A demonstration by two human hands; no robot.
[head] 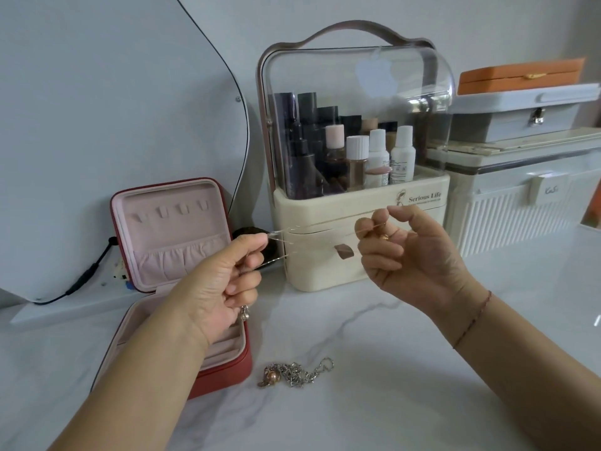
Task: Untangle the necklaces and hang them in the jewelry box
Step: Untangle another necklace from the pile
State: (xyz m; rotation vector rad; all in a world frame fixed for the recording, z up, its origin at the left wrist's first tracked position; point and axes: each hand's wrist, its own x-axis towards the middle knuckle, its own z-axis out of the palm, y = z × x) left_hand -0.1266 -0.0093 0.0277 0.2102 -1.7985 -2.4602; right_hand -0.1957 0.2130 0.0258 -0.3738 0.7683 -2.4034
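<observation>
A thin chain necklace stretches in the air between my two hands, blurred by motion. My left hand pinches its left end, and a small silver pendant dangles below that hand. My right hand pinches the right end beside a small gold ring piece. A tangled silver chain with a pearl-like pendant lies on the marble counter in front. The red jewelry box stands open at the left, its pink lid upright with several hooks near the top.
A cream cosmetics organizer with a clear dome and bottles stands behind my hands. White, grey and orange cases are stacked at the right. A mirror with a black cable leans at the left. The white marble counter spreads in front.
</observation>
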